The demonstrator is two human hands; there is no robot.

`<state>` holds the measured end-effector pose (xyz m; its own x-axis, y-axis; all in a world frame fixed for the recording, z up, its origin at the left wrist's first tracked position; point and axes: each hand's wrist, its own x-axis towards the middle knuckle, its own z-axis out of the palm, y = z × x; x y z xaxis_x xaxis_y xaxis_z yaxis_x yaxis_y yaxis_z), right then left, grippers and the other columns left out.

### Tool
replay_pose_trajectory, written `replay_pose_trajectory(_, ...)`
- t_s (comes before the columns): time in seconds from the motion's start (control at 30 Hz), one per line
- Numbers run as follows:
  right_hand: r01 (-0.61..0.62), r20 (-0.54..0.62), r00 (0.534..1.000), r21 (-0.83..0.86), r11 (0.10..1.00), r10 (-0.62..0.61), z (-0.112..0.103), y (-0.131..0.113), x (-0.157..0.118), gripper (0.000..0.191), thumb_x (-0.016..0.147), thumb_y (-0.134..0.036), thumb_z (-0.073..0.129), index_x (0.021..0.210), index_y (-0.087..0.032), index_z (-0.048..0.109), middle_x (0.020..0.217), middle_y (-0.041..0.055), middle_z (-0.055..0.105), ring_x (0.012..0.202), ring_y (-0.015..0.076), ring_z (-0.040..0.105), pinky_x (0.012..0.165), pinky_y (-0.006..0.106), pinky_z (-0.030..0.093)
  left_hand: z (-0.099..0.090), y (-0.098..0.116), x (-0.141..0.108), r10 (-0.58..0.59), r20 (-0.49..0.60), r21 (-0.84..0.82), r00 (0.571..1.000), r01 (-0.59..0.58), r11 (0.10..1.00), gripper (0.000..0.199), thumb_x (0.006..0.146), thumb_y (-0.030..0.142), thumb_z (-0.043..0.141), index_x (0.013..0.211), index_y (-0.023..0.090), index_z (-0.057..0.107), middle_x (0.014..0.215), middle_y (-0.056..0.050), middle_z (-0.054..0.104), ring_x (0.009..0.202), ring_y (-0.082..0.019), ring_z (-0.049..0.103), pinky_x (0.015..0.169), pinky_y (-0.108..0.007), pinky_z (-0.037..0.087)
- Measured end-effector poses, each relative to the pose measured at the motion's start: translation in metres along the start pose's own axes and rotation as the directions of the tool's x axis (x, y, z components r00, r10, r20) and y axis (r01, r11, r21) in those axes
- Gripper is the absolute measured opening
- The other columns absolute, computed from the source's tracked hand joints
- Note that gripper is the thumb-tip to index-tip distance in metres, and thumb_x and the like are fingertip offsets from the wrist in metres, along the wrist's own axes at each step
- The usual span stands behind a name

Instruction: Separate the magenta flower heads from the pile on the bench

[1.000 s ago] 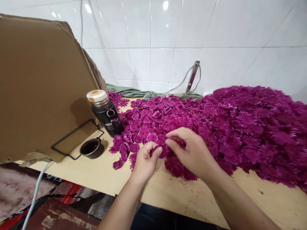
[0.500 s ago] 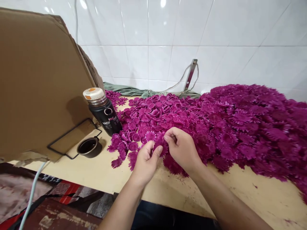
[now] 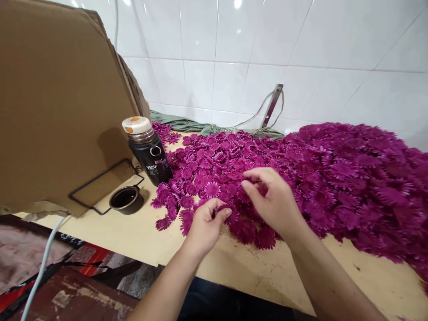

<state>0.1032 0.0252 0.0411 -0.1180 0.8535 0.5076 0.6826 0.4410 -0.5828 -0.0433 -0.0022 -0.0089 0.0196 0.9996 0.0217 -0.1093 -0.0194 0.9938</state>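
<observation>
A large heap of magenta artificial flower heads (image 3: 341, 178) spreads over the table in front of me. At the near left side of the heap, my left hand (image 3: 207, 225) is closed, thumb and forefinger pinching the edge of a magenta flower head (image 3: 233, 213). Just right of it, my right hand (image 3: 272, 200) hovers over the flowers, thumb and fingers apart with nothing visible between them. One lighter flower head (image 3: 212, 190) lies face up just beyond my left hand.
A black vacuum bottle (image 3: 150, 156) with a white lid stands left of the flowers. Beside it, a dark cup (image 3: 126, 200) sits in a wire holder near a big cardboard sheet (image 3: 56, 107). A metal bracket (image 3: 272, 106) leans at the tiled wall.
My right hand has moved right, away from my left hand, and its fingers have parted. My left hand keeps its pinch. The view has shifted slightly.
</observation>
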Motion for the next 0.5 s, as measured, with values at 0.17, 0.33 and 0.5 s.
replay_pose_trajectory(0.17, -0.112, 0.329, 0.944, 0.204, 0.972, 0.04, 0.025, -0.019, -0.027, 0.01, 0.074, -0.017, 0.063, 0.083, -0.019, 0.059, 0.079, 0.0026, 0.062, 0.073, 0.0163, 0.059, 0.067, 0.03, 0.047, -0.001, -0.01, 0.007, -0.048, -0.083, -0.079, 0.995, 0.041, 0.996, 0.049, 0.058, 0.059, 0.067, 0.05, 0.018, 0.043, 0.047, 0.007, 0.037, 0.048, -0.008, 0.034, 0.05, -0.022, 0.031)
replay_pose_trajectory(0.33, -0.084, 0.213, 0.976, 0.142, 0.986, 0.052, 0.029, -0.012, -0.025, 0.011, 0.077, -0.011, 0.051, 0.072, -0.02, 0.056, 0.071, 0.0007, 0.061, 0.067, 0.0151, 0.057, 0.063, 0.027, 0.042, -0.005, -0.008, 0.001, -0.039, 0.015, -0.053, 0.999, 0.04, 0.998, 0.048, 0.064, 0.062, 0.061, 0.057, 0.016, 0.05, 0.054, 0.004, 0.045, 0.055, -0.01, 0.042, 0.055, -0.022, 0.035)
replay_pose_trajectory(0.5, -0.026, -0.02, 1.0, -0.053, 0.998, 0.025, 0.029, -0.012, -0.016, 0.016, 0.077, -0.014, 0.045, 0.063, -0.021, 0.047, 0.059, -0.001, 0.054, 0.055, 0.0144, 0.049, 0.055, 0.026, 0.035, -0.001, -0.003, -0.006, 0.038, -0.05, 0.038, 0.998, -0.036, 0.999, 0.032, 0.07, 0.044, 0.062, 0.061, 0.017, 0.047, 0.054, 0.006, 0.043, 0.051, -0.008, 0.036, 0.051, -0.021, 0.031)
